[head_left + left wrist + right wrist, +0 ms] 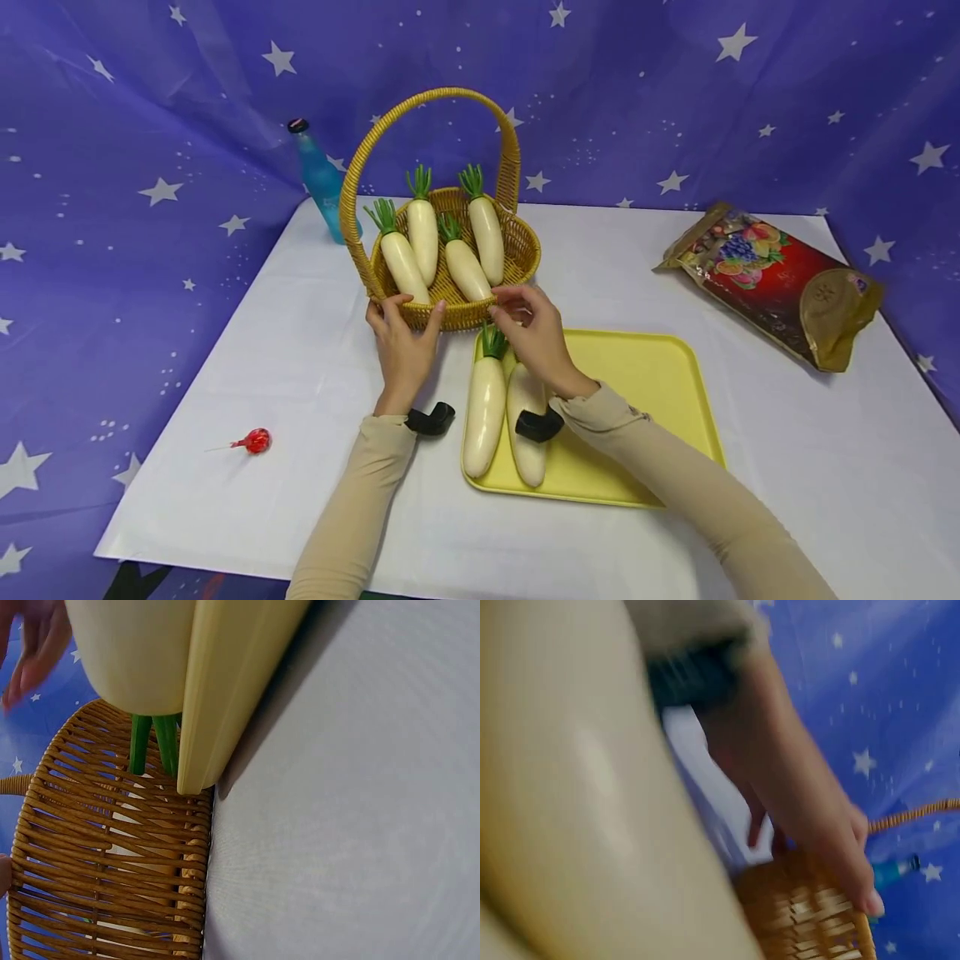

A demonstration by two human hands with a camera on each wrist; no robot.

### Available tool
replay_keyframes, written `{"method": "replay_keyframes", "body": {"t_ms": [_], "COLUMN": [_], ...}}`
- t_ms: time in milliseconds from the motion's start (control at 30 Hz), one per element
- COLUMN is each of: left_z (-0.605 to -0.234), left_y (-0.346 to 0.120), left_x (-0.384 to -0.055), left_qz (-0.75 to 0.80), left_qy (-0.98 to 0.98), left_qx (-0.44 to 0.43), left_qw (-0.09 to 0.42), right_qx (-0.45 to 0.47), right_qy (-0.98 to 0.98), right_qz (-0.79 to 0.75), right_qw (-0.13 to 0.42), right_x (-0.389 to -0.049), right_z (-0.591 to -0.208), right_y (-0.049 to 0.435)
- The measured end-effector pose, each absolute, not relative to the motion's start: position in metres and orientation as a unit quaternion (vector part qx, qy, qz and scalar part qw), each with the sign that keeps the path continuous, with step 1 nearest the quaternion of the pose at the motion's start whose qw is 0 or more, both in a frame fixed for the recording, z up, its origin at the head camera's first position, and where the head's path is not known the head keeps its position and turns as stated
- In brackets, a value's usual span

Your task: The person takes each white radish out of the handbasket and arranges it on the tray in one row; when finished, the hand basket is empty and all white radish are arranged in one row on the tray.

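Note:
My left hand [405,350] grips the front left rim of the wicker basket [457,317]; the right wrist view shows its thumb [871,901] over the rim. Bent fingers of my right hand [536,333] come right at the basket's front right rim, and nothing shows in them. Inside the basket lie several white radishes [486,242] with green tops pointing to the back. Two more lie side by side on the yellow tray [637,400]: the left radish [485,417] is in plain sight, the right radish [528,458] partly under my right wrist.
A blue bottle [322,183] leans behind the basket at left. The red lollipop [257,441] lies at front left on the white table [285,350]. At back right rests a red and gold bag [780,283]. A starry blue cloth [637,92] hangs behind.

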State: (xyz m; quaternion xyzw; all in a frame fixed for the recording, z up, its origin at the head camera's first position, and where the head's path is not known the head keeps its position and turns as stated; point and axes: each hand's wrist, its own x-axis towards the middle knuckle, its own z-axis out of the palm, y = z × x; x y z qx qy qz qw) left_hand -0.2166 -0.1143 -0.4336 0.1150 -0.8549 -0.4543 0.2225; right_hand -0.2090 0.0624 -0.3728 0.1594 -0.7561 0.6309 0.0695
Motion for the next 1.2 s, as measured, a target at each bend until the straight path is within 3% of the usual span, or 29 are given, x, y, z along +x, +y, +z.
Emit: {"method": "replay_keyframes", "body": {"t_ms": [167,333,467,700,1200], "left_z": [-0.435,-0.437,-0.436,-0.433,-0.434], "left_y": [-0.113,-0.11,-0.11,-0.111,-0.113], "left_x": [-0.217,-0.217,-0.216,-0.217,-0.217], "left_qz": [-0.45,-0.449,-0.449,-0.444,-0.443], "left_qy": [-0.855,-0.857,-0.858,-0.858,-0.859], "left_qx": [0.114,0.116,0.113,0.114,0.11], "left_qw": [0.229,0.226,0.224,0.233,0.231], "right_qx": [0.173,0.152,0.163,0.176,0.177], "right_qy": [-0.755,-0.767,-0.801,-0.908,-0.954], "right_qz": [0.616,0.604,0.564,0.381,0.223], "right_qw": [0.146,0.157,0.114,-0.018,-0.096], "right_x": [-0.246,-0.292,-0.309,-0.316,-0.315], "right_z": [-0.365,-0.386,-0.386,-0.378,-0.373], "right_y": [0.044,0.035,0.031,0.026,0.015]}}
